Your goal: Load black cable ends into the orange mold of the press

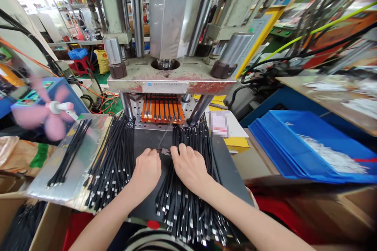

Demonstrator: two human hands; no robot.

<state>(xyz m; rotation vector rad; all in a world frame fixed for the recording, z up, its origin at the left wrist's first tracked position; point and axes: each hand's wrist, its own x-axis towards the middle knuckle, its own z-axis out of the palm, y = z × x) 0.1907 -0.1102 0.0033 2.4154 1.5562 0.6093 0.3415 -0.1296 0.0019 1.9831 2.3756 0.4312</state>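
Observation:
My left hand [148, 171] is closed over the black work plate [154, 196], its fingertips against a small, pale, irregular piece [165, 151] or right beside it. On the other side of that piece is my right hand [190, 163], fingers curled, over a pile of black cables [182, 204] with metal plugs. What either hand pinches is hidden by the fingers. A thin clear strand [165, 133] rises from near my left fingertips toward the press. There, an orange mould [162, 110] holds several black cables in a row. Left of my left hand lies another cable pile [113, 164].
A press with a thick steel plate [176, 84] and metal posts [198, 110] stands ahead. To the left are a pink fan [54, 111] and a few cables [70, 149] on a metal sheet. Blue trays [282, 141] with white parts sit at right.

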